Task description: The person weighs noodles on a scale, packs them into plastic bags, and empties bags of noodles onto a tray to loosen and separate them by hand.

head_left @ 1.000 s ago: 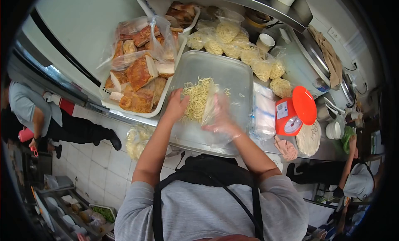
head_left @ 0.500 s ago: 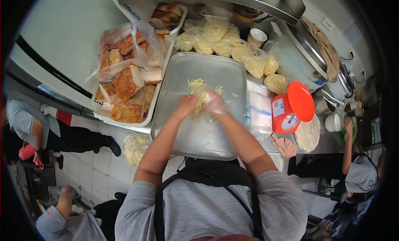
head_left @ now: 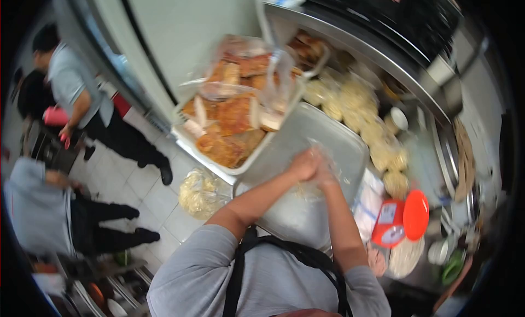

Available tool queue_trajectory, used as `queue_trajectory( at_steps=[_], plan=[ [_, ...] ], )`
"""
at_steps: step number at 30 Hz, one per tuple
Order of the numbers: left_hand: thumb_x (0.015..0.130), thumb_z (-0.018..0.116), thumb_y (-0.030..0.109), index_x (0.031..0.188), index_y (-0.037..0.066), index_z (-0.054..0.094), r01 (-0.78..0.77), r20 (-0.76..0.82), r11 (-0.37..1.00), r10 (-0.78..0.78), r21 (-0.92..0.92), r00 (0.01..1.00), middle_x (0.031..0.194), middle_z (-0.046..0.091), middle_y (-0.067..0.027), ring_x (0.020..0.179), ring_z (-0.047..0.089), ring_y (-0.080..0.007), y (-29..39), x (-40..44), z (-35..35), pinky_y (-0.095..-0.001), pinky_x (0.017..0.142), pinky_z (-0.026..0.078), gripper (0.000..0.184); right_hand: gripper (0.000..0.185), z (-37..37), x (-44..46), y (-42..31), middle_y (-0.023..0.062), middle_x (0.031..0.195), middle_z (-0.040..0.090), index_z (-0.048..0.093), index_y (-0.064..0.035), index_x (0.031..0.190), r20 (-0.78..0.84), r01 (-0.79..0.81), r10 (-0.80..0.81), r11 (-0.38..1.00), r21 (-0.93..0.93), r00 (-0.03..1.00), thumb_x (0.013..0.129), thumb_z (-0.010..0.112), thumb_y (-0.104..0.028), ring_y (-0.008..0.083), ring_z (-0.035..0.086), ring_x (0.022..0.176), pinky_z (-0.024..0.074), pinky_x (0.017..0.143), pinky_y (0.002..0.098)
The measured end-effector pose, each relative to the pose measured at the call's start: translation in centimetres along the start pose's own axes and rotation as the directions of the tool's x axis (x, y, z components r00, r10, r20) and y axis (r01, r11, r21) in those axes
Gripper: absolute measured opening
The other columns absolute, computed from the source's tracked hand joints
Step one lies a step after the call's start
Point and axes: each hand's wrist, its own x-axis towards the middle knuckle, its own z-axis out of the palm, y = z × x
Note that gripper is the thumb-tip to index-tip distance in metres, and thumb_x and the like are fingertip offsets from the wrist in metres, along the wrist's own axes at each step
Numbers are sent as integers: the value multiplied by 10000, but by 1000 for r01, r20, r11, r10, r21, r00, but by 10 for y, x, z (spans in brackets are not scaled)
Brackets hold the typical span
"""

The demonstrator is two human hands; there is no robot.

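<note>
My left hand [head_left: 304, 165] and my right hand [head_left: 326, 174] meet above a large metal tray [head_left: 262, 180]. The left one looks closed, with its contents hidden. Clear plastic shows around the right hand, whose fingers are smeared by motion. Just below them, a blurred pale patch of noodles [head_left: 307, 192] lies on the tray, with a few loose strands nearby. Bagged noodle bundles [head_left: 358, 106] are heaped beyond the tray's far right side.
Left of the tray stands a white basket [head_left: 183, 132] of roasted meat slabs [head_left: 232, 117]. A red scale [head_left: 389, 224] and stacked plastic bags [head_left: 367, 205] are on the right. A noodle bag [head_left: 199, 194] sits at lower left. Two co-workers [head_left: 82, 93] [head_left: 41, 207] stand at left.
The view has swung, shifting the tray and basket rightward. My hands have come together over the tray, and the noodle clump seen between them earlier is no longer distinct.
</note>
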Motion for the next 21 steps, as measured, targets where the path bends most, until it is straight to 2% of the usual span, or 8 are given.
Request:
queue_trajectory(
  at_steps=[2, 4, 6, 9, 12, 17, 20, 21],
  plan=[
    [817, 293, 428, 1052, 18, 447, 395, 137, 918, -389, -21, 911, 1034, 472, -233, 987, 433, -352, 12, -10, -7, -403, 846, 336, 497, 730, 13, -14, -8, 130, 1270, 272, 266, -108, 1232, -92, 15, -1, 988, 152, 996, 634, 609, -350, 247, 222, 1187, 179, 972, 359],
    [815, 288, 441, 1004, -15, 451, 310, 111, 951, -309, 3, 945, 1024, 466, -251, 973, 437, -367, 15, -25, -8, -408, 833, 340, 520, 475, 54, -20, 3, 127, 1144, 419, 408, -109, 1121, -287, 33, -37, 999, -17, 957, 708, 536, -306, 249, 370, 1087, 295, 899, 357],
    [811, 308, 439, 946, -28, 457, 472, 187, 881, -460, -24, 868, 1011, 462, -263, 958, 442, -373, 20, -32, -23, -407, 813, 350, 508, 307, 64, -6, -9, 115, 986, 517, 501, -115, 997, -290, -86, 56, 992, -93, 956, 735, 502, -274, 251, 474, 949, 369, 793, 365],
    [804, 336, 441, 960, -30, 430, 328, 116, 944, -322, -38, 940, 1007, 457, -264, 961, 445, -363, 6, -42, -23, -387, 815, 359, 505, 248, 25, -34, -45, 110, 812, 577, 555, -87, 879, -262, -126, 155, 984, 122, 953, 695, 555, -255, 247, 559, 763, 434, 646, 337],
    [797, 363, 438, 1058, -35, 375, 266, 200, 957, -239, -119, 950, 1049, 441, -244, 1009, 427, -342, 16, -49, -46, -370, 843, 351, 540, 243, 7, -39, -53, 102, 889, 561, 527, -59, 915, -117, -266, 315, 912, 312, 942, 723, 538, -208, 199, 531, 825, 416, 703, 320],
    [776, 462, 411, 1197, 9, 254, 72, 23, 932, -68, -356, 997, 1193, 319, -160, 1137, 290, -259, -1, -52, -53, -324, 923, 258, 619, 301, -6, -59, -40, 100, 914, 557, 513, -29, 986, -301, -78, 282, 835, 545, 911, 715, 527, -159, 202, 526, 855, 410, 738, 316],
    [725, 548, 412, 1263, 17, 146, 120, 263, 588, 165, -800, 951, 1268, 232, -148, 1189, 191, -228, 9, -56, -59, -304, 968, 178, 779, 347, -19, -51, -11, 113, 968, 545, 505, -26, 1019, -377, 8, 238, 837, 548, 895, 688, 531, -128, 205, 520, 881, 400, 777, 308],
    [705, 571, 412, 1268, 18, 129, 78, 247, 665, 165, -743, 955, 1276, 225, -144, 1188, 194, -220, 10, -59, -57, -303, 967, 182, 818, 365, -27, -44, -2, 117, 975, 542, 496, -25, 1033, -322, -32, 259, 821, 570, 911, 685, 535, -131, 212, 521, 881, 410, 768, 313]
  ],
)
